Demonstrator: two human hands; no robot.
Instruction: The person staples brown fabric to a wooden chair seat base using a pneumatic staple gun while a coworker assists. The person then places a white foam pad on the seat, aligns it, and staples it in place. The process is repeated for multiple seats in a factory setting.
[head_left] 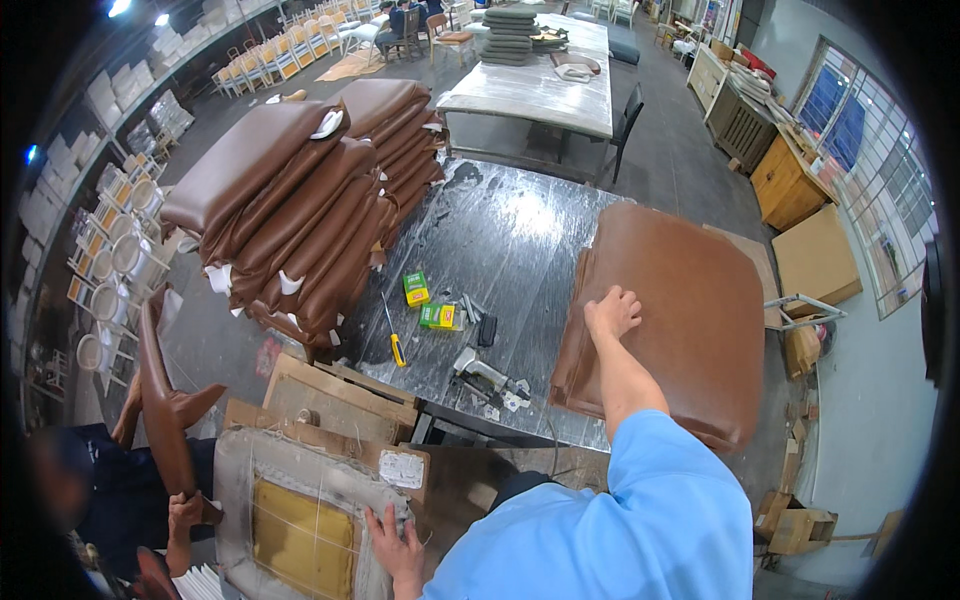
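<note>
Bare tabletop (510, 235) open beyond boxes (428, 303); cushion stack (300, 210) probably blocks its left side.

Right hand (612, 312) outstretched, fingers curled — left hand (395, 545) low, flat.

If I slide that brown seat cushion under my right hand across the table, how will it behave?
The brown seat cushion looks smooth-skinned and the table glossy, so it probably slides easily. It lies flat, likely fairly stiff. It overhangs the near edge, so it might tip off.

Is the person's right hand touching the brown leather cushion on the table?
Touching. The head view shows the right hand lying flat on the brown cushion, fingers spread on its left part.
</note>
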